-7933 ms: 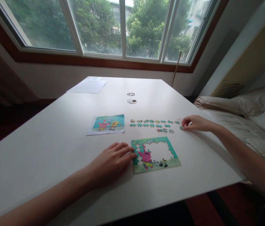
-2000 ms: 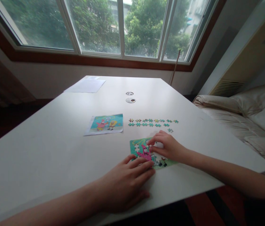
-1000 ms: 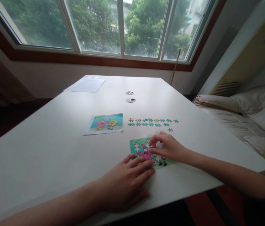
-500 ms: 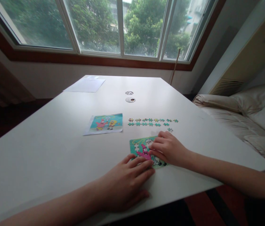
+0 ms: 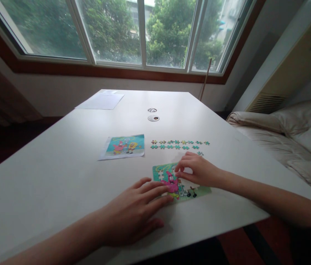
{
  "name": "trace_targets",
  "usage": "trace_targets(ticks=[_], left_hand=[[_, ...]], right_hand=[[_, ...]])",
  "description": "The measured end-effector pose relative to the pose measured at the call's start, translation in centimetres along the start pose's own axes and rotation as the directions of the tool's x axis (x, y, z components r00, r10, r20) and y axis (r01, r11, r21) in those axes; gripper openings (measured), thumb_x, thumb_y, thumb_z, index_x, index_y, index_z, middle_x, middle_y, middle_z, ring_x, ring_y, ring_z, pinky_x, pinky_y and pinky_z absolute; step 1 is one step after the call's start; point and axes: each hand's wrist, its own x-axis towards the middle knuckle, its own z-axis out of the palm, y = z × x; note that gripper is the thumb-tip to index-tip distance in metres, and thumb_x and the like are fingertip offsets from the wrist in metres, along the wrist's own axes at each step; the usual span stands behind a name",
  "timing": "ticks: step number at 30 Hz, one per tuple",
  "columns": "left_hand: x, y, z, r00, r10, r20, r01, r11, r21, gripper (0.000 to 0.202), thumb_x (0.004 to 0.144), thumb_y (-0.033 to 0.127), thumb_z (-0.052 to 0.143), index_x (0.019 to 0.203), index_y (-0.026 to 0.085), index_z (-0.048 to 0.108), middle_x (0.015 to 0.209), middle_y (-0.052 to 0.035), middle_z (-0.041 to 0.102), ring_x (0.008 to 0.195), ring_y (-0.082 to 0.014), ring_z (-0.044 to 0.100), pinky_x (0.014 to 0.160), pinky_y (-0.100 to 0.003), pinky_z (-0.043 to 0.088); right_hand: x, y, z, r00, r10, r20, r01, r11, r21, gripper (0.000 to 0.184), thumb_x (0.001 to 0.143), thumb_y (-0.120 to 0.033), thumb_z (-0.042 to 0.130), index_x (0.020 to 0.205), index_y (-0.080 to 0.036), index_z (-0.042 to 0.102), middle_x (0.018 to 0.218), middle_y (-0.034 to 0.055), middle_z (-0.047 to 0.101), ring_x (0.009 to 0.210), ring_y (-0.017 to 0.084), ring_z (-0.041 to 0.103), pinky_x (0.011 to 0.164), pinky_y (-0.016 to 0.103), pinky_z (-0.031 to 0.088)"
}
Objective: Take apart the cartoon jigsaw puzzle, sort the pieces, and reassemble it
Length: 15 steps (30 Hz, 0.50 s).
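A partly filled jigsaw puzzle (image 5: 172, 180) with a pink starfish figure lies on the table, with gaps at its left and right. My right hand (image 5: 196, 169) reaches over its upper right part, thumb and forefinger pinched on a puzzle piece (image 5: 175, 170) that the fingertips mostly hide. My left hand (image 5: 141, 206) lies with fingers stretched out, its tips on the puzzle's lower left edge. Loose puzzle pieces (image 5: 169, 147) are set out in two rows beyond the puzzle, and a single one (image 5: 200, 153) lies beside my right hand.
A printed cartoon picture (image 5: 124, 145) lies left of the loose pieces. Farther back on the white table (image 5: 61, 169) are two round table inserts (image 5: 153, 118) and a sheet of paper (image 5: 100, 101). A pale sofa (image 5: 276, 136) stands to the right.
My left hand has slid left and slightly back, uncovering more of the puzzle. My right hand has lifted a little, with its thumb and forefinger now curved into a pinch.
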Motion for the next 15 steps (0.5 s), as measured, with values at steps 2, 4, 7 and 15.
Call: trace_targets(ticks=[2,4,7,15], left_hand=[[-0.4,-0.6,-0.6,0.999,-0.037,-0.009,0.037,0.999,0.012,0.034,0.088,0.03,0.042,0.12,0.021,0.044,0.119,-0.0074,0.053,0.107,-0.0225,0.048,0.094,-0.039,0.033],[-0.7,-1.3,-1.0,0.997,-0.071,-0.031,0.073,0.997,0.036,0.028,0.088,0.028,0.041,0.114,0.021,0.049,0.114,-0.0062,0.056,0.104,-0.0223,0.048,0.092,-0.039,0.035],[-0.9,-2.0,-1.1,0.995,-0.09,-0.046,0.093,0.994,0.065,0.024,0.088,0.028,0.041,0.11,0.022,0.052,0.111,-0.0056,0.056,0.103,-0.0224,0.048,0.09,-0.039,0.035],[-0.7,-2.5,-0.9,0.996,-0.088,-0.017,0.089,0.995,0.053,0.024,0.088,0.026,0.041,0.11,0.021,0.052,0.109,-0.0051,0.056,0.1,-0.0215,0.048,0.088,-0.039,0.036]], right_hand=[[0.6,0.8,-0.7,1.0,-0.009,-0.013,0.009,1.0,-0.001,0.017,0.083,-0.028,0.05,0.077,-0.017,0.062,0.071,0.0031,0.061,0.07,0.013,0.051,0.069,0.026,0.039],[1.5,2.0,-1.3,0.999,0.005,-0.04,-0.006,1.0,-0.023,0.017,0.082,-0.026,0.05,0.076,-0.017,0.063,0.07,0.0032,0.062,0.07,0.013,0.052,0.069,0.026,0.039],[3.3,3.9,-1.5,0.997,0.047,-0.068,-0.053,0.996,-0.079,0.015,0.08,-0.024,0.052,0.077,-0.016,0.064,0.071,0.0041,0.063,0.072,0.014,0.054,0.069,0.026,0.04],[6.6,6.3,-0.2,0.993,0.115,-0.024,-0.118,0.982,-0.147,0.015,0.074,-0.019,0.056,0.081,-0.017,0.069,0.077,0.0049,0.065,0.072,0.014,0.056,0.069,0.026,0.041]])
